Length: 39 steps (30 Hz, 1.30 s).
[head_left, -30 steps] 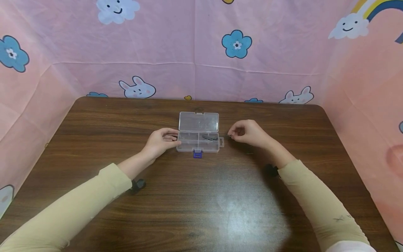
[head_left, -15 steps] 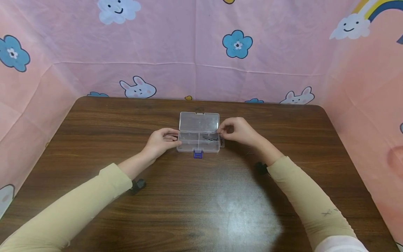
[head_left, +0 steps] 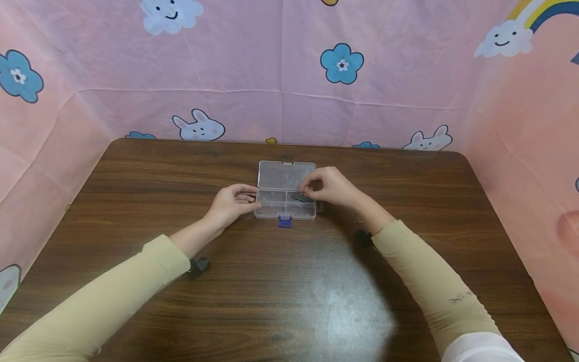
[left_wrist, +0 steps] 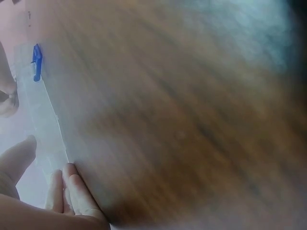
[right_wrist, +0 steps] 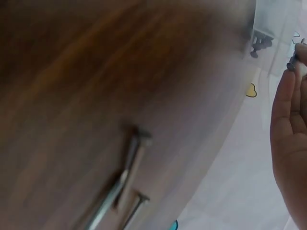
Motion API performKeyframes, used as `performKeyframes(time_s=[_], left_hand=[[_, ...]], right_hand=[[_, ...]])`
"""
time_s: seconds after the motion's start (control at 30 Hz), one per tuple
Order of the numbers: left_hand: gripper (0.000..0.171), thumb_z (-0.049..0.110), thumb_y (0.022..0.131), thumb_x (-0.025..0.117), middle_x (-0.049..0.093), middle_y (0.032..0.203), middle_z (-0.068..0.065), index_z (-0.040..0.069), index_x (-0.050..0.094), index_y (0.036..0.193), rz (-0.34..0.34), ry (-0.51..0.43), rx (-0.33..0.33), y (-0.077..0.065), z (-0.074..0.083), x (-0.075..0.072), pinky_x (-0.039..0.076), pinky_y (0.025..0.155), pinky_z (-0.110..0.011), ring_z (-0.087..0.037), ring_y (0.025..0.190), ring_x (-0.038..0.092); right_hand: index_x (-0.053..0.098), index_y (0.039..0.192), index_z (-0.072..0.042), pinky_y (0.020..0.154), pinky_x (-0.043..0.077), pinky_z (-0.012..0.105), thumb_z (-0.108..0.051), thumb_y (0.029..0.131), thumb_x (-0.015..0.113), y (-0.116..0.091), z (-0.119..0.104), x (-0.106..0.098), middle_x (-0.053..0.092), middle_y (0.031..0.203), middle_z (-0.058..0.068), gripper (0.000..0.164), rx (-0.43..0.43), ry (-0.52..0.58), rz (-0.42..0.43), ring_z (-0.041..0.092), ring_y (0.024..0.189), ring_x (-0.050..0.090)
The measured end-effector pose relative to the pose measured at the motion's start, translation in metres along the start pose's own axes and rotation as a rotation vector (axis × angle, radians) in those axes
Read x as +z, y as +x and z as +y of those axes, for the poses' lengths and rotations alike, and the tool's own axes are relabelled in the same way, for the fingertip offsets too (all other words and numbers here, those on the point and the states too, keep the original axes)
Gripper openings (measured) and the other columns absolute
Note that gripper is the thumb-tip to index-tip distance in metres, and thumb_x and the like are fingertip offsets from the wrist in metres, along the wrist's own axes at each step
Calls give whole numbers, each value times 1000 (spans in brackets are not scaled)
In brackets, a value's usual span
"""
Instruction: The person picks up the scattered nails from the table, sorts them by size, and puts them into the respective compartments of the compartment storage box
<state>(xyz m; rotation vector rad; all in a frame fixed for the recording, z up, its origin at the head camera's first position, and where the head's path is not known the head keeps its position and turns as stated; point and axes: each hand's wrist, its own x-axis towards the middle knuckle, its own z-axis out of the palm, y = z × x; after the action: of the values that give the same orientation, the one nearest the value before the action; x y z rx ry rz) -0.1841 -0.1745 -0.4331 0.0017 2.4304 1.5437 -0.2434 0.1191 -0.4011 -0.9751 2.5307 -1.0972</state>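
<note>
A clear plastic compartment box [head_left: 270, 211] lies with its lid [head_left: 280, 173] folded back and a blue latch [head_left: 284, 221] at the front. My left hand [head_left: 228, 203] holds the box's left end between thumb and fingers. Over the back right compartment, my right hand [head_left: 332, 186] pinches a small metal nail [right_wrist: 290, 64], its flat head showing in the right wrist view. Several nails [head_left: 301, 199] lie in that compartment beneath the fingertips. A small bright bit [head_left: 264, 198] sits in the back left compartment.
More loose nails [right_wrist: 103, 206] lie on the brown wooden table [head_left: 226, 311], by the right wrist. A pink cloth [head_left: 253, 60] with cartoon prints hangs around the table's back and sides.
My right hand has moved left from beside the box to above its back right compartment, carrying the nail. The left hand and the box stay in place.
</note>
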Motion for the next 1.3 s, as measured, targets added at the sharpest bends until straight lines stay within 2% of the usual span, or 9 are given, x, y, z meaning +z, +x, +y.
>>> performKeyframes(time_s=[0.17,0.63,0.87,1.03,1.3], left_hand=[[49,9,98,76,65,143,-25,-4,61,142,1,0,0,0,0,0,55,113,-45,-38,129,66],[50,9,98,77,65,143,-25,-4,60,143,-1,4,-10,-1,-1,0,56,113,-45,-38,129,66],[50,10,98,77,64,144,-24,-3,60,143,2,8,-17,-1,0,0,56,113,-46,-38,130,65],[50,10,98,77,64,144,-24,-3,60,143,1,8,-22,-1,1,1,55,113,-46,-37,130,65],[50,11,98,77,64,143,-24,-3,60,143,3,5,-20,0,2,1,55,115,-46,-37,130,65]], right_hand=[[81,101,-1,84,64,30,4,95,72,3,-1,5,80,100,13,12,6,-2,-17,20,90,71],[82,97,-5,82,64,32,2,95,74,5,-4,10,81,97,8,11,-21,-117,-32,18,88,72],[82,98,-5,82,63,31,3,95,74,5,-5,10,80,98,8,11,-25,-138,-41,18,88,71],[82,99,-5,82,64,31,3,94,74,5,-3,9,80,99,9,12,-20,-117,-45,19,90,72],[81,102,-2,84,64,32,4,94,75,-1,0,2,79,101,13,12,-12,-16,-20,21,91,71]])
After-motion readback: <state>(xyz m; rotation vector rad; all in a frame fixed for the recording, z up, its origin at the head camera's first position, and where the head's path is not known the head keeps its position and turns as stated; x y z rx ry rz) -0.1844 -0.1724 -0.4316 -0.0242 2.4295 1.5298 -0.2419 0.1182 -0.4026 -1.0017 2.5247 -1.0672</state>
